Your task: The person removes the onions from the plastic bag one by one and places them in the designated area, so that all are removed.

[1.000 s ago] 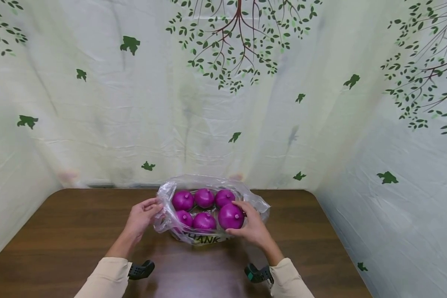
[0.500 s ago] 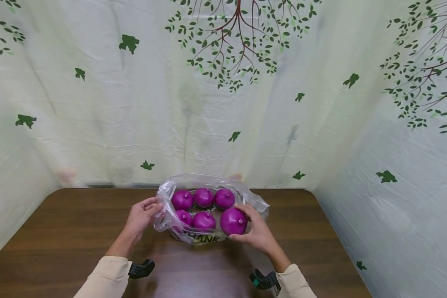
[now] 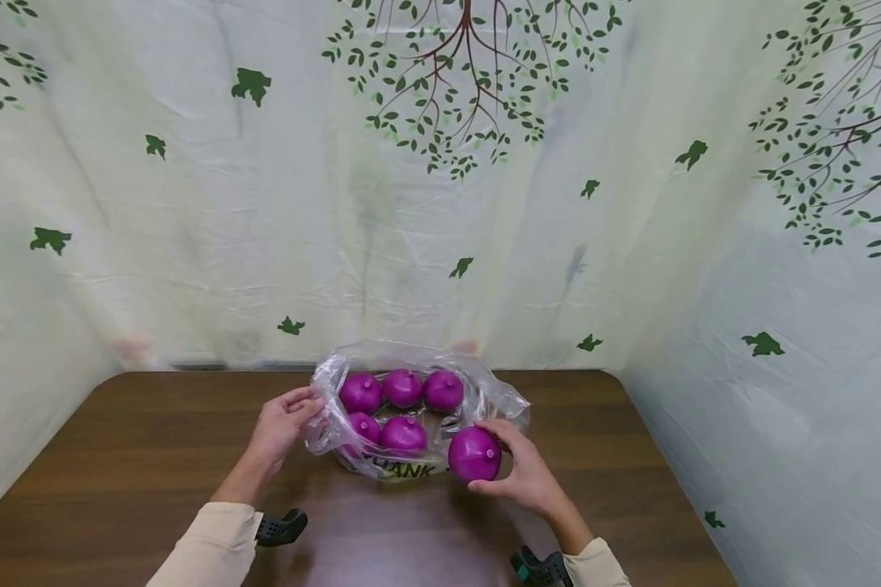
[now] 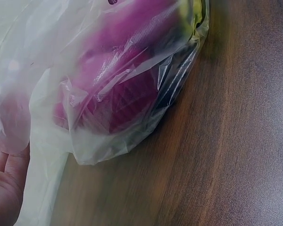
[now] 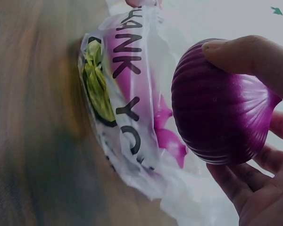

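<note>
A clear plastic bag (image 3: 499, 401) printed with "THANK YOU" lies with its mouth spread, and several purple onions (image 3: 403, 434) sit inside it. My left hand (image 3: 282, 424) pinches the bag's left rim between thumb and fingers. At the bag's front right corner, my right hand (image 3: 520, 473) grips another purple onion (image 3: 475, 454), thumb on the near side and fingers on the far side. The right wrist view shows this ribbed onion (image 5: 217, 108) held apart from the bag. In the left wrist view, onions (image 4: 118, 94) show blurred through the plastic.
The brown wooden table (image 3: 154, 456) extends left, right and in front of the bag. Behind it hangs a pale curtain (image 3: 301, 204) with leaf and branch prints, which also runs down both sides. A black wrist device (image 3: 282, 528) is on the left wrist.
My right hand has moved right and toward me with the onion, from over the bag's inside to past its front right rim. The left hand stays on the bag's left rim.
</note>
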{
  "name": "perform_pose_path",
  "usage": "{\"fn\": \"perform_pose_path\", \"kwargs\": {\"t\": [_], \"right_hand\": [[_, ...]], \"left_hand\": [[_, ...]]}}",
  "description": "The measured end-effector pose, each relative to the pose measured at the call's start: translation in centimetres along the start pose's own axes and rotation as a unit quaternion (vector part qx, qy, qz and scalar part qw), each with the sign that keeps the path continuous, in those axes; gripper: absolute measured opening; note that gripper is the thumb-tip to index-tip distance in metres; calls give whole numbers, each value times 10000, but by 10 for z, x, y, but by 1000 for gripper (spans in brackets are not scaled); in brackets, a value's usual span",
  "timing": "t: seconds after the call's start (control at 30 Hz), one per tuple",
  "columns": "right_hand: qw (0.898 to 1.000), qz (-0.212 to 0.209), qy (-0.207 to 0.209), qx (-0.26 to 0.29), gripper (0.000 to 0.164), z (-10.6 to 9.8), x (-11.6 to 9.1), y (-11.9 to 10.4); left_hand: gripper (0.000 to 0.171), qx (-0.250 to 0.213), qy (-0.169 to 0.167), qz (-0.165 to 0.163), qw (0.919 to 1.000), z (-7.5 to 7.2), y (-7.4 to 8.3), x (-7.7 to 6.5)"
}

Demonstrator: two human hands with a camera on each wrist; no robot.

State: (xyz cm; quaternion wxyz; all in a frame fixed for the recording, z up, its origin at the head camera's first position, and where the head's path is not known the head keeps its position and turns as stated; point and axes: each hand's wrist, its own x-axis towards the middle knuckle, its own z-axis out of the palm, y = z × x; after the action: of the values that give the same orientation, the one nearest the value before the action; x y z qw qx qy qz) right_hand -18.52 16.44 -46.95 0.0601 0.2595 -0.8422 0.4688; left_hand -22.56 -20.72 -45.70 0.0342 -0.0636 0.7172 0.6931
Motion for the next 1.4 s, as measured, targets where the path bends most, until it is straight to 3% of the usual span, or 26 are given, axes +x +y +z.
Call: {"fn": "perform_pose_path", "kwargs": {"t": [0.5, 1.03, 1.4], "right_hand": [[9987, -163, -37, 473, 73, -12, -27, 21], [9958, 140, -324, 840, 69, -43, -54, 49], [9940, 591, 50, 923, 70, -49, -65, 68]], "left_hand": [[55, 96, 3, -73, 9999, -2, 1, -1], [52, -158, -30, -28, 9999, -1, 2, -3], [53, -248, 67, -31, 9997, -1, 0, -1]]}}
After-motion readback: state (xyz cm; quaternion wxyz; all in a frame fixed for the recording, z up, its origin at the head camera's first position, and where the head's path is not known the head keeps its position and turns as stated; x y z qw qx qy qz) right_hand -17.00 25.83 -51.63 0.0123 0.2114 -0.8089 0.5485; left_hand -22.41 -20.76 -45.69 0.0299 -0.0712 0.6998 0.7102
